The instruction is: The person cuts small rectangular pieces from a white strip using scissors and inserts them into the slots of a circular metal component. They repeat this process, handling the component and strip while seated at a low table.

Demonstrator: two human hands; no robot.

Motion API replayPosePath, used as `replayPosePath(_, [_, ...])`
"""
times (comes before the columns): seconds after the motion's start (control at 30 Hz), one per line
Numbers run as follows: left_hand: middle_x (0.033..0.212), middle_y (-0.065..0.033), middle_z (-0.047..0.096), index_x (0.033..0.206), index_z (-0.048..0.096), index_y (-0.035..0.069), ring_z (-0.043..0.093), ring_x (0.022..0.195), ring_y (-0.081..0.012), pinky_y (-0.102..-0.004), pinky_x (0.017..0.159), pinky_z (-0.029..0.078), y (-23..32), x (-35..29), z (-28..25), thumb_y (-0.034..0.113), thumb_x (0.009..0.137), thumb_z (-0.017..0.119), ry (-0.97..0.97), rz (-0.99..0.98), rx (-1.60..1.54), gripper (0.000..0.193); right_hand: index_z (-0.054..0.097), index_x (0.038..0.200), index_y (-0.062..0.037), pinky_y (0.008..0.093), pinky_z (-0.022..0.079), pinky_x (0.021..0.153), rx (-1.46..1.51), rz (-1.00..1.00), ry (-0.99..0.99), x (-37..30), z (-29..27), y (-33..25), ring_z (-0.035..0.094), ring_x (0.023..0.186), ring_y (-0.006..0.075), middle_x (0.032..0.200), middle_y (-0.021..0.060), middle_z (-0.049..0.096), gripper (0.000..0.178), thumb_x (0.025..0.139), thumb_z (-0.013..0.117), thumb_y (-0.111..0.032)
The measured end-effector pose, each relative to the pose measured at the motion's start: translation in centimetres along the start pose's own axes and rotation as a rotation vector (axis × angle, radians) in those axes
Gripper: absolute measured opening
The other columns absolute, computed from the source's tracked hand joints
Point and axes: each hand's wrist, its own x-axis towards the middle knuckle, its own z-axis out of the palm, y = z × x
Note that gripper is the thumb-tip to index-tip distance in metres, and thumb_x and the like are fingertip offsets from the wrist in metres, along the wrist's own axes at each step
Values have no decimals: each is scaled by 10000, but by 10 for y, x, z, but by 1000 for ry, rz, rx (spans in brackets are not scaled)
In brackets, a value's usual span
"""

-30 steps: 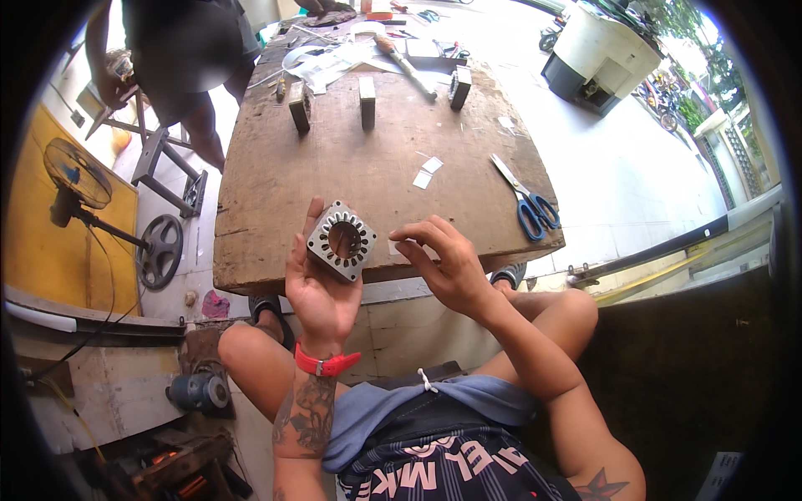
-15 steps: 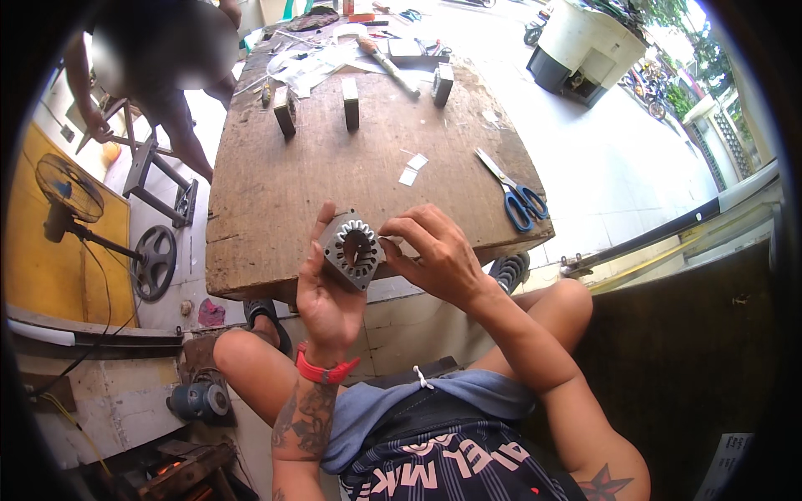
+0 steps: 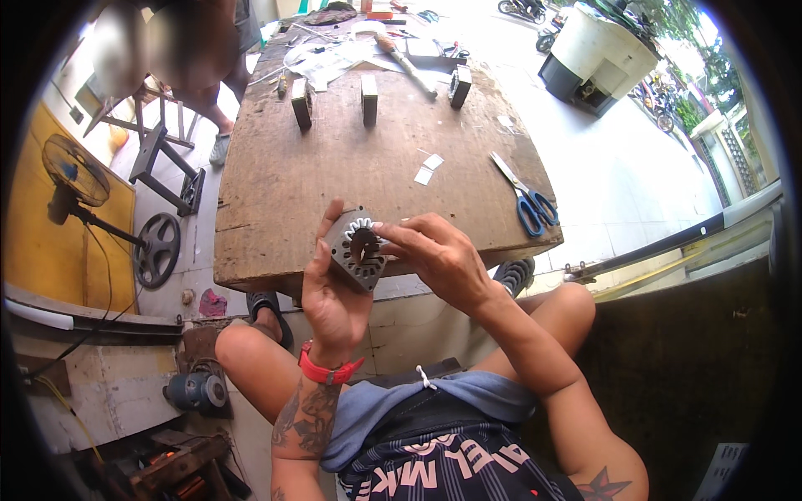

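Cupped left hand grips a slotted metal core near the table's edge
Its tilt seems to offer the bore to the right hand, fingers bent close at the rim, anything pinched there unclear; beyond, scissors lie handily aside

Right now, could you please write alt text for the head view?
A person's left hand holds a square grey metal block with a round slotted opening; the right hand is at its edge. Blue-handled metal scissors lie on a brown wooden table.
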Motion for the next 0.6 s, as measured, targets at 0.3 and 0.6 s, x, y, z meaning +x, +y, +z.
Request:
replayPosePath(0.3, [1481, -106, 577, 1612, 384, 81, 556, 1359, -221, -418, 1176, 420, 2, -1, 6, 421, 1100, 442, 61, 29, -70, 618, 704, 1227, -84, 403, 612, 817, 143, 8, 125, -6, 15, 5, 751, 977, 319, 1083, 148, 761, 372, 878, 832, -98])
replayPosePath(0.6, [1583, -184, 500, 1604, 410, 124, 510, 1440, -285, -457, 1205, 414, 1, -1, -2, 434, 1101, 410, 90, 25, -192, 591, 689, 1241, -78, 464, 510, 1036, 110, 55, 89, -19, 27, 1, 594, 1272, 384, 1467, 201, 564, 309, 996, 733, -262])
